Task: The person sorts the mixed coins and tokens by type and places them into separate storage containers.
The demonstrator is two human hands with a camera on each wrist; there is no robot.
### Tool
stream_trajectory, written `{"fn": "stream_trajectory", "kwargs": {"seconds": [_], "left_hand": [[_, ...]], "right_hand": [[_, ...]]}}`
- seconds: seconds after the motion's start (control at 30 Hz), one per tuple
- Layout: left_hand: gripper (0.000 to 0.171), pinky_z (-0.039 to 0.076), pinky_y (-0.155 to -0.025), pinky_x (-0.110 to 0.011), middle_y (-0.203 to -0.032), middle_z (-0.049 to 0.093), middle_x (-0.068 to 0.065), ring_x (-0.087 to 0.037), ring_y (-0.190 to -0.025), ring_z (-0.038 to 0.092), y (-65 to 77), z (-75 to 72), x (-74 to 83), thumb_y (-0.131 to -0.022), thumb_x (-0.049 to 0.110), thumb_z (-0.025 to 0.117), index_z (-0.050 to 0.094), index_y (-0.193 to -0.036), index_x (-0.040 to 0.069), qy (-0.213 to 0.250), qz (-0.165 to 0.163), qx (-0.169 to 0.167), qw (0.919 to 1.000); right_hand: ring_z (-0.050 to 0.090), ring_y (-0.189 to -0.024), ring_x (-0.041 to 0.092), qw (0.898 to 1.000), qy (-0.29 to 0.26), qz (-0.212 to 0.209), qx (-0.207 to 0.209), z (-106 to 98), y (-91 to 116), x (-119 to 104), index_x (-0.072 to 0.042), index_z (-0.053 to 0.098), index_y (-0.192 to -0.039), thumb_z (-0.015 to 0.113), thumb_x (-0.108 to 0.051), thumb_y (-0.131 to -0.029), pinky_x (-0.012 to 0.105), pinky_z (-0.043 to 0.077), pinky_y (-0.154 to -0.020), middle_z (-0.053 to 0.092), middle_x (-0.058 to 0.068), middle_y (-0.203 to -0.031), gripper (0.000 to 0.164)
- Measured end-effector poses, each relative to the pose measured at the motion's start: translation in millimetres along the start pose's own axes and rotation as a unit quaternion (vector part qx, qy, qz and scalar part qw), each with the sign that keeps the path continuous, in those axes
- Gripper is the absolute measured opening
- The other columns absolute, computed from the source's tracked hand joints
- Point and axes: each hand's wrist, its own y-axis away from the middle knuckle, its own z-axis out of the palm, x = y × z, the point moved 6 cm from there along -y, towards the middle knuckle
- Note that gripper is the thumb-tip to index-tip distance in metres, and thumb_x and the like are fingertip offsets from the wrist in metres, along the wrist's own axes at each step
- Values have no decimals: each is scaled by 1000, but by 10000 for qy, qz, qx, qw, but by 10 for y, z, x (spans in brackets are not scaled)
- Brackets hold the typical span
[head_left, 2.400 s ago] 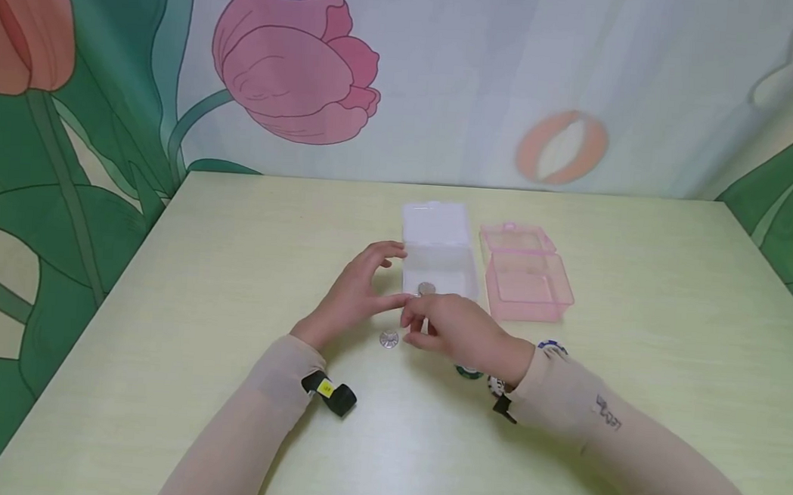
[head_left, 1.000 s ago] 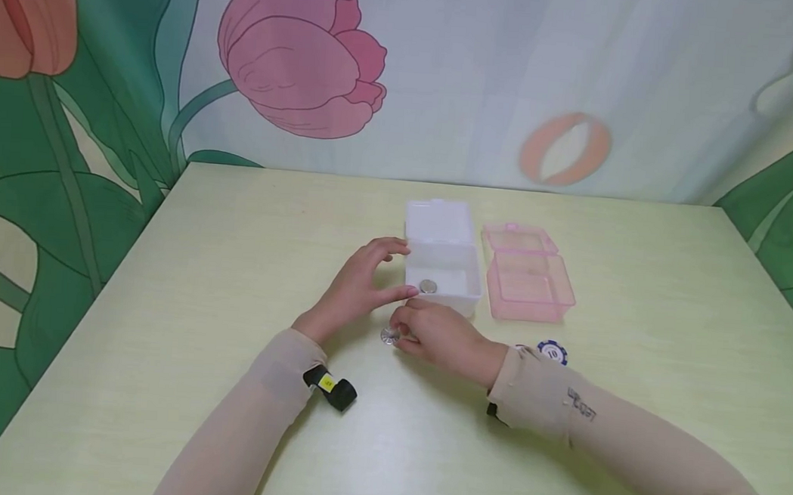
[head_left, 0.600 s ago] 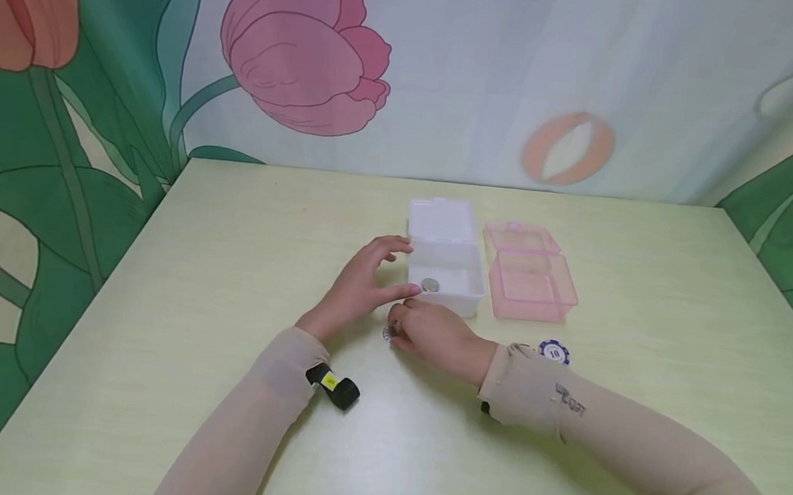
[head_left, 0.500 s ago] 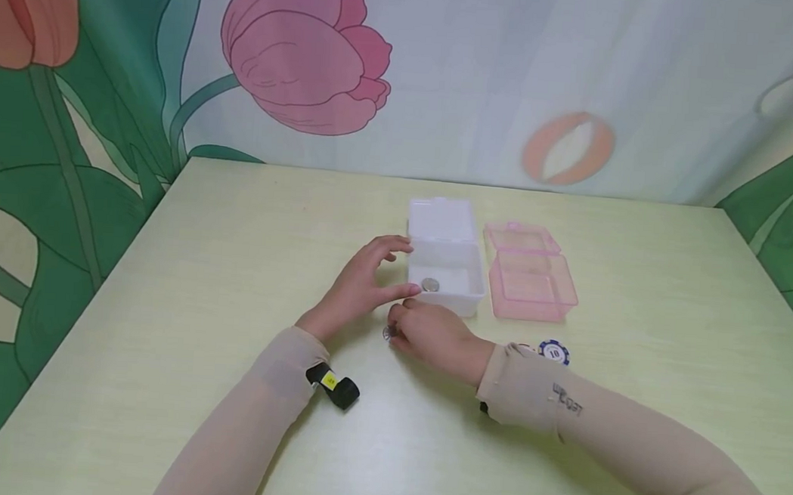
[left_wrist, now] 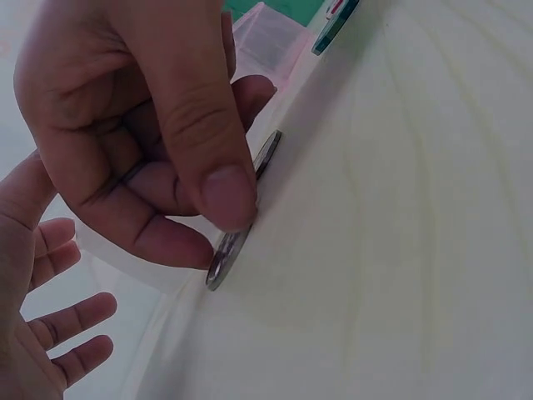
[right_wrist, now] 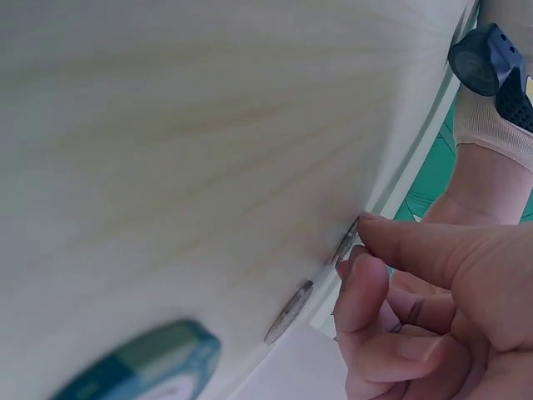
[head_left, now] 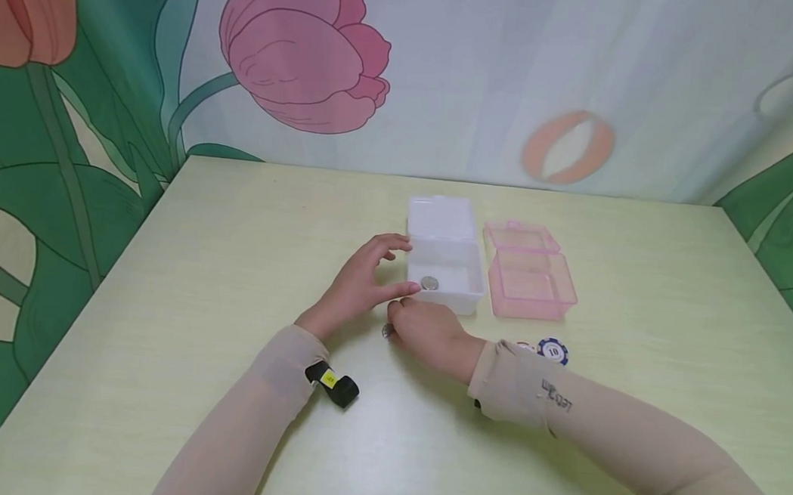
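Note:
My right hand (head_left: 432, 333) pinches a silver coin (left_wrist: 226, 258) at the tabletop in front of the white box (head_left: 461, 303); in the head view only the coin's left edge shows past the fingers. A second coin (right_wrist: 290, 312) lies on the table beneath that hand, hidden in the head view. My left hand (head_left: 360, 279) stays at the box's left side, fingers spread, its thumb at the front left corner and its index fingertip at the side farther back. Inside the box, whose lid is folded back, another coin (head_left: 429, 283) lies near the front.
To the right of the white box stands a see-through pink box (head_left: 530, 310) with its lid open. A blue and white poker chip (head_left: 553, 352) and part of a reddish one (head_left: 525, 347) lie by the right sleeve. A green chip (right_wrist: 141, 371) sits under the right forearm.
From above the box's front edge, my right hand has come down and left onto the coin on the table. The blue chip has come out from behind the sleeve. My left hand has kept its place.

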Motion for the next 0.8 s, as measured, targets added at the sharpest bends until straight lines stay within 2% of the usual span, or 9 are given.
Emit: {"fn": "stream_trajectory", "kwargs": {"seconds": [0.47,0.8], "left_hand": [[55,41,-95,-40,-133,44,5,-24,-110,52,0,3,11,-74,32,73,49,-121,16,78,-36,-25,10000],[55,42,-93,-40,-133,44,7,-23,-109,52,1,0,-5,-73,34,73,49,-120,18,30,-27,13,10000]], "right_hand": [[63,-76,21,9988,187,294,-336,-3,-28,-13,-4,57,-88,59,-24,-86,39,53,-60,64,8,-83,20],[64,-84,23,9980,130,367,-502,-27,-18,-22,-2,54,-104,59,-27,-86,40,54,-63,65,10,-96,32]]}}
